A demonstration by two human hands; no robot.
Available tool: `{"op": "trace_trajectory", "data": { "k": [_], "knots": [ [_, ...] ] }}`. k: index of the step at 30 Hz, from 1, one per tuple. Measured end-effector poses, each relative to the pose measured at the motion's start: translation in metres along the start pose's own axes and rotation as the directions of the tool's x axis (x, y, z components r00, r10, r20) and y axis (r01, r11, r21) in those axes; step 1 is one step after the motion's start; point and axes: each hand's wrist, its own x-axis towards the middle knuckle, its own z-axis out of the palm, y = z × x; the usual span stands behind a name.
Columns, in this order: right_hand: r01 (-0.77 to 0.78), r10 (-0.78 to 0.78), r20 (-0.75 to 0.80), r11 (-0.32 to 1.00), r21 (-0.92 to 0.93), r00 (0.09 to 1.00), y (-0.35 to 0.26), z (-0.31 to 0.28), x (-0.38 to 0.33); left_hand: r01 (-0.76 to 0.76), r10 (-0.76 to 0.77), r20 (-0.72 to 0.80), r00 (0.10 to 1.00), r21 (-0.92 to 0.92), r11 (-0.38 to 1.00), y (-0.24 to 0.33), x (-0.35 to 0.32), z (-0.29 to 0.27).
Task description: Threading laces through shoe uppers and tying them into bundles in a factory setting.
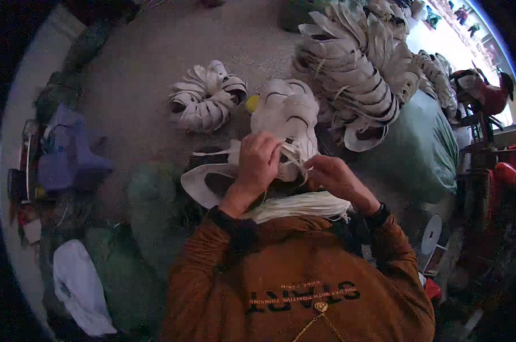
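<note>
In front of my lap, my left hand point(259, 159) is closed in a pinch on a white shoelace point(291, 149) at the near end of a white shoe upper point(293, 166). On the other side, my right hand point(333, 174) pinches the lace too, fingertips close to the upper. Beyond the hands lies a stack of nested white shoe uppers point(283, 108) with dark edging. Under my left wrist a loose white shoe upper point(200, 187) shows its dark opening. Across my lap rests a bundle of white laces point(303, 206).
A ring of nested uppers point(204, 100) lies on the floor at the far left, near a small yellow round thing point(252, 103). Large piles of uppers point(355, 80) rise at the far right, beside a green sack point(423, 148). A purple-blue plastic thing point(70, 151) stands at left.
</note>
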Motion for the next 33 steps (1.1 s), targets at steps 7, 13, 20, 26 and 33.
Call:
{"op": "trace_trajectory", "data": {
  "k": [7,13,20,26,33],
  "knots": [
    [0.128,-0.241,-0.1,0.773,-0.622,0.965,-0.005,0.008,0.007,-0.225,0.215,0.084,0.973,0.152,0.962,0.018,-0.014,-0.009],
    [0.232,-0.506,-0.071,0.511,-0.828,0.86,0.001,0.023,0.018,-0.206,0.14,0.202,0.969,0.353,0.913,0.014,-0.015,0.006],
    [0.272,-0.622,-0.125,0.503,-0.82,0.773,-0.003,0.02,0.018,-0.38,0.269,0.327,0.906,0.346,0.858,0.025,-0.029,-0.021],
    [0.316,-0.617,-0.16,0.587,-0.745,0.77,0.009,0.02,0.023,-0.481,0.194,0.728,0.657,0.207,0.852,0.026,-0.096,-0.087],
    [0.268,-0.55,-0.158,0.613,-0.743,0.82,0.002,0.023,0.017,-0.17,0.02,0.83,0.557,0.091,0.981,0.009,-0.112,-0.095]
  ]
}}
